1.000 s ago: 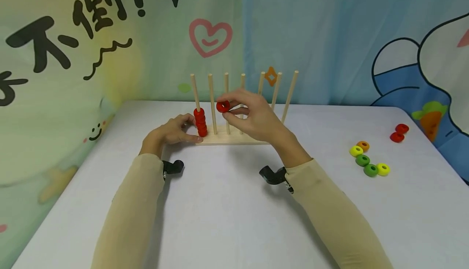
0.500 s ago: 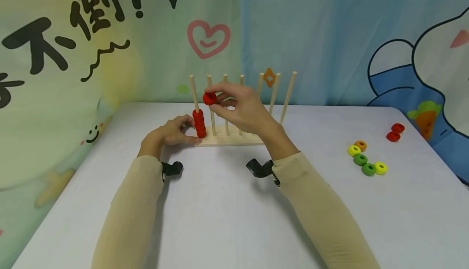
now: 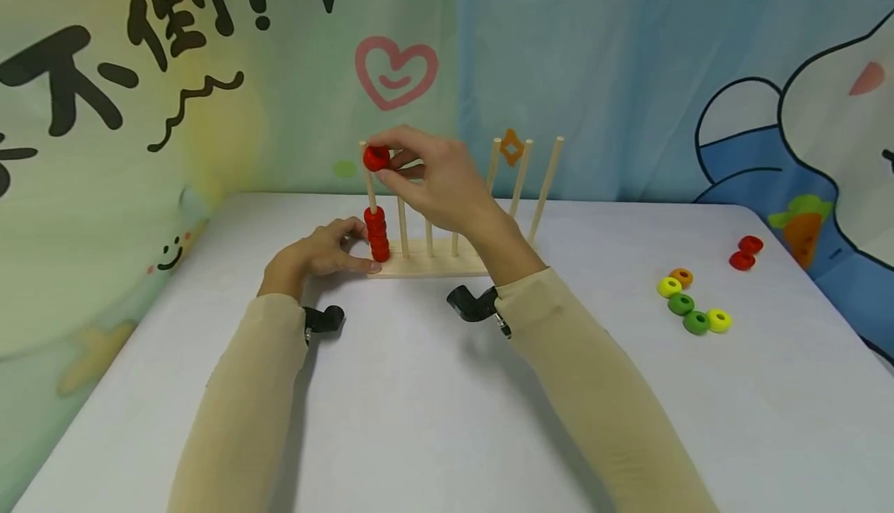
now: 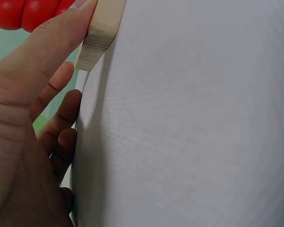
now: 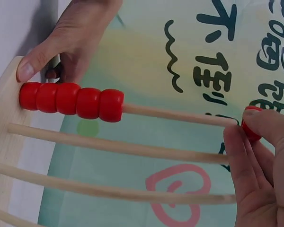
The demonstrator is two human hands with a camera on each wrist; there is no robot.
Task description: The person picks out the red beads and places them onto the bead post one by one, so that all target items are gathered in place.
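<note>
In the head view, a wooden peg stand (image 3: 433,263) with a row of upright pegs sits toward the back of the table. Several red beads (image 3: 376,235) are stacked at the bottom of its leftmost peg (image 5: 175,115). My left hand (image 3: 314,253) holds the stand's left end, its thumb (image 4: 61,35) lying on the base beside the stack. Between thumb and fingertips, my right hand (image 3: 440,179) pinches another red bead (image 3: 375,158). That bead is right at the tip of the leftmost peg; the right wrist view shows it partly hidden by the thumb.
Over on the right of the table (image 3: 391,420) lie two red beads (image 3: 746,253). Nearer to me is a cluster of green beads (image 3: 680,303), yellow beads (image 3: 719,320) and an orange bead (image 3: 681,277). A printed cloth (image 3: 559,71) hangs behind the table.
My right hand has carried the red bead leftward and up, from in front of the middle pegs to the top of the leftmost peg. The left hand has stayed on the stand.
</note>
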